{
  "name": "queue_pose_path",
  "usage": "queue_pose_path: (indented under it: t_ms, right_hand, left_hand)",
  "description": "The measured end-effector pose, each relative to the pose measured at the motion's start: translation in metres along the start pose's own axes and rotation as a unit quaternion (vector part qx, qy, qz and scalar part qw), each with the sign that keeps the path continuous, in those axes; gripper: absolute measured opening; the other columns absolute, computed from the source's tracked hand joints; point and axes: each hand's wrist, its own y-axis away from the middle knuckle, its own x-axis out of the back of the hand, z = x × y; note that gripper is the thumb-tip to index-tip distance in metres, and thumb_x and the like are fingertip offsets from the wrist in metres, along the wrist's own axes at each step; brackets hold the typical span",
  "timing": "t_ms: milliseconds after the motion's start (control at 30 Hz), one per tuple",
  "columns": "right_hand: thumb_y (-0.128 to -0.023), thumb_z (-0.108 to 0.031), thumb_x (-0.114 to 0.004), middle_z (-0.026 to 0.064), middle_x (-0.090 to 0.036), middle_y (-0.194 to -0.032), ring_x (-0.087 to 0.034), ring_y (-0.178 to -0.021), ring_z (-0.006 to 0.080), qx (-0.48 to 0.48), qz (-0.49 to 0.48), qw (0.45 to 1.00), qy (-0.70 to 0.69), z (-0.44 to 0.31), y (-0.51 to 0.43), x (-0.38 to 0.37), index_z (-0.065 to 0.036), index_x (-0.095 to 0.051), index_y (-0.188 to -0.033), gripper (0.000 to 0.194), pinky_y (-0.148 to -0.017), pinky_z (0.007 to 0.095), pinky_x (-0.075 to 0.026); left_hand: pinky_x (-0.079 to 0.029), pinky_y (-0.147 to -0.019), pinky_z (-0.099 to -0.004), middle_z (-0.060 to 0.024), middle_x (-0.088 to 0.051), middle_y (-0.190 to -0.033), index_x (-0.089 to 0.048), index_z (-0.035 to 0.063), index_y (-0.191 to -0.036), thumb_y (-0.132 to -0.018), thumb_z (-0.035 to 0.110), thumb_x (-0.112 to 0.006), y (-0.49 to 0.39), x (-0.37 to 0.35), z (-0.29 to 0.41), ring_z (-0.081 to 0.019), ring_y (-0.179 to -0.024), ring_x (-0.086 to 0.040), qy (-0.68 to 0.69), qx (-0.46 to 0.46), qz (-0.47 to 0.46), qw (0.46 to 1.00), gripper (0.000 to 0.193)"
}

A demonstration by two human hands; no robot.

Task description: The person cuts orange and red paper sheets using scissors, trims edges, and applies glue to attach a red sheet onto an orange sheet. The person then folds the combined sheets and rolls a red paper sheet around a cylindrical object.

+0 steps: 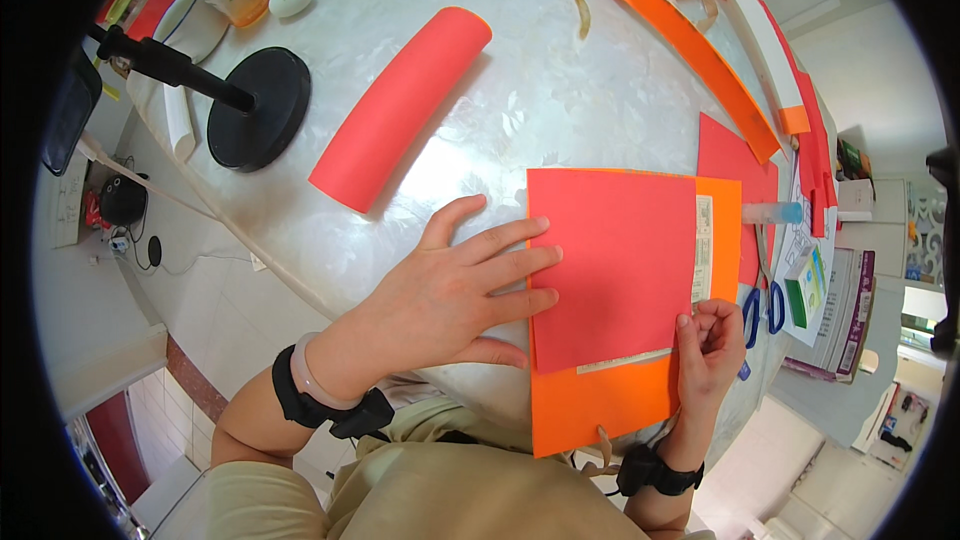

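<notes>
A flat red paper sheet lies over a larger orange sheet at the table's front edge. Strips of a printed paper show between the two. My left hand is spread with its fingertips on the red sheet's left edge. At the lower right corner of that sheet, my right hand has its thumb on the edge and its fingers curled, pinching it. A tan ribbon hangs by the orange sheet's lower edge.
A red paper tube lies left of the sheets. Scissors with blue handles, a glue stick and a green-white box lie right. An orange folded paper frame is at upper right. A black stand base stands left.
</notes>
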Motion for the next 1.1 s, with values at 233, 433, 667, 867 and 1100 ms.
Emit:
queue_pose_path:
  t_ms: [233, 433, 667, 867, 1100]
  right_hand:
    - [-0.081, 0.001, -0.076, -0.0048, -0.053, -0.072, -0.039, -0.059, -0.0006, -0.003, 0.034, 0.999, 0.019, -0.005, 0.001, -0.002, -0.002, -0.057, -0.1, 0.027, -0.052, 0.0162, -0.029]
    - [-0.076, 0.002, -0.077, 0.0044, -0.059, -0.092, -0.042, -0.055, 0.0034, 0.132, 0.117, 0.976, 0.128, -0.027, 0.006, 0.012, -0.002, -0.06, -0.1, 0.03, -0.051, 0.0179, -0.033]
    - [-0.082, -0.004, -0.068, 0.0182, -0.055, -0.132, -0.05, -0.123, 0.0382, 0.296, -0.101, 0.918, 0.245, -0.085, -0.046, 0.01, -0.003, -0.063, -0.117, 0.035, -0.101, 0.0433, -0.044]
    - [-0.088, -0.011, -0.065, 0.0175, -0.051, -0.137, -0.045, -0.126, 0.0371, 0.299, -0.105, 0.917, 0.242, -0.046, -0.08, -0.02, -0.007, -0.064, -0.121, 0.033, -0.104, 0.0442, -0.042]
    - [-0.088, -0.018, -0.068, 0.0186, -0.05, -0.136, -0.046, -0.123, 0.0367, 0.286, -0.088, 0.917, 0.265, -0.03, -0.083, -0.021, -0.009, -0.066, -0.121, 0.035, -0.104, 0.0443, -0.042]
  left_hand:
    - [-0.027, -0.107, -0.0494, -0.0064, -0.056, -0.132, -0.066, 0.0141, -0.116, -0.079, 0.045, -0.073, -0.006, 0.007, 0.004, -0.0245, -0.13, -0.049, 0.05, 0.036, 0.007, 0.998, 0.049]
    - [-0.034, -0.106, -0.0453, -0.0116, -0.054, -0.131, -0.06, 0.0069, -0.123, -0.074, 0.026, -0.078, -0.042, 0.023, 0.015, -0.0301, -0.125, -0.05, 0.028, 0.02, -0.008, 0.999, 0.055]
    - [-0.039, -0.107, -0.0457, -0.016, -0.05, -0.137, -0.055, 0.0028, -0.13, -0.075, 0.022, -0.078, -0.083, -0.012, 0.006, -0.0366, -0.129, -0.046, 0.014, -0.018, 0.06, 0.998, 0.063]
    - [-0.037, -0.106, -0.0482, -0.0149, -0.05, -0.138, -0.057, 0.0072, -0.13, -0.077, 0.033, -0.077, -0.09, -0.021, 0.007, -0.0362, -0.129, -0.043, -0.04, -0.009, 0.08, 0.996, 0.063]
    - [-0.04, -0.1, -0.0466, -0.0133, -0.053, -0.135, -0.063, 0.0114, -0.126, -0.076, 0.039, -0.077, -0.092, -0.024, -0.007, -0.0337, -0.122, -0.047, -0.069, -0.001, 0.091, 0.993, 0.059]
